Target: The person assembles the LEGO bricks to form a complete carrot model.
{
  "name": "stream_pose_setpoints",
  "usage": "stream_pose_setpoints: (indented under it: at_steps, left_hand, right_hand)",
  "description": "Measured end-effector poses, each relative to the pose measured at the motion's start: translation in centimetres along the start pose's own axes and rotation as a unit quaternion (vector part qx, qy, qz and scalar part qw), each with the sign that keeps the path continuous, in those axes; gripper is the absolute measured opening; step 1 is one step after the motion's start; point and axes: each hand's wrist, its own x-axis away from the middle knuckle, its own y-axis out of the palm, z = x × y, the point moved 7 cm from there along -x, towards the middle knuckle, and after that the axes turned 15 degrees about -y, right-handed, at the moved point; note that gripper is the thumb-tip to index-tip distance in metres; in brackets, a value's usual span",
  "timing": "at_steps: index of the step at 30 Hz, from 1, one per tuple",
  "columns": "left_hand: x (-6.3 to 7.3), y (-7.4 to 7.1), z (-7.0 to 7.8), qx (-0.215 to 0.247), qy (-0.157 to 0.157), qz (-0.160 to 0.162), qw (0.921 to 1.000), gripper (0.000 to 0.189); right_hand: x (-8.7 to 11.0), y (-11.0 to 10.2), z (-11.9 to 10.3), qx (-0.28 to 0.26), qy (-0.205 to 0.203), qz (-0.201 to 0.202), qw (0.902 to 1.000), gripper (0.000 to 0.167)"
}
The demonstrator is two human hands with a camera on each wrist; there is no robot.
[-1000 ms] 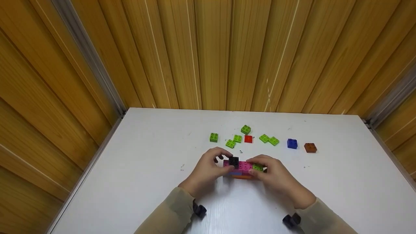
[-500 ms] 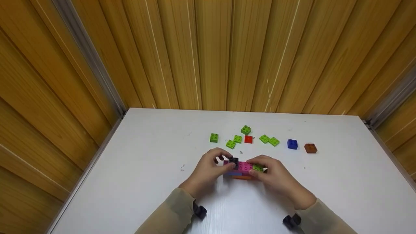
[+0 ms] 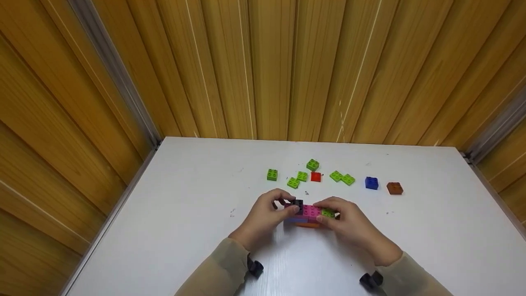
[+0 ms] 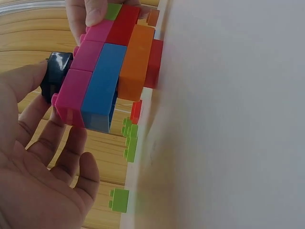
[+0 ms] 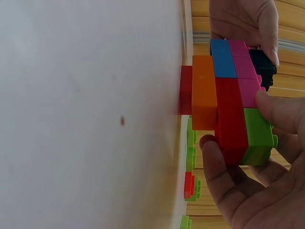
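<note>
My left hand point(image 3: 265, 211) pinches a black toy brick point(image 4: 59, 71) between thumb and fingers. That brick sits over the top studs of a built block stack, towards its left end; whether it is pressed fully down I cannot tell. Pink bricks point(image 4: 76, 93) and a green brick point(image 5: 257, 136) form the stack's top row. Below are a blue brick point(image 4: 104, 71) and a long red brick point(image 5: 231, 114), then an orange brick point(image 5: 204, 90) and a lower red brick point(image 5: 186, 90). My right hand point(image 3: 349, 218) grips the stack's right end, thumb on the pink, a fingertip under the long red brick.
Loose bricks lie on the white table point(image 3: 197, 176) beyond the hands: several green ones point(image 3: 272, 174), a red one point(image 3: 316, 176), a blue one point(image 3: 372, 183) and a brown one point(image 3: 395, 188). A wood-patterned wall point(image 3: 271, 70) rises behind the table's back edge.
My left thumb has shifted slightly up over the near face of the black brick. The right hand keeps its hold, and the whole head view has drifted a little.
</note>
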Motion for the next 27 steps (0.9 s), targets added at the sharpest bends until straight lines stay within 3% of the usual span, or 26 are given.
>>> stream_pose_setpoints:
  at_steps: [11, 20, 27]
  left_hand:
    - [-0.3, 0.3, -0.2, 0.039, -0.025, -0.029, 0.9985, 0.018]
    - [-0.3, 0.3, -0.1, 0.032, -0.017, -0.032, 0.9988, 0.016]
    - [-0.3, 0.5, -0.4, 0.035, -0.029, -0.035, 0.9983, 0.019]
  right_hand:
    - [-0.1, -0.1, 0.5, -0.004, 0.023, -0.006, 0.9997, 0.033]
    - [-0.1, -0.1, 0.4, -0.006, 0.025, -0.009, 0.9996, 0.033]
    - [-0.1, -0.2, 1.2, -0.025, 0.026, -0.022, 0.9991, 0.034]
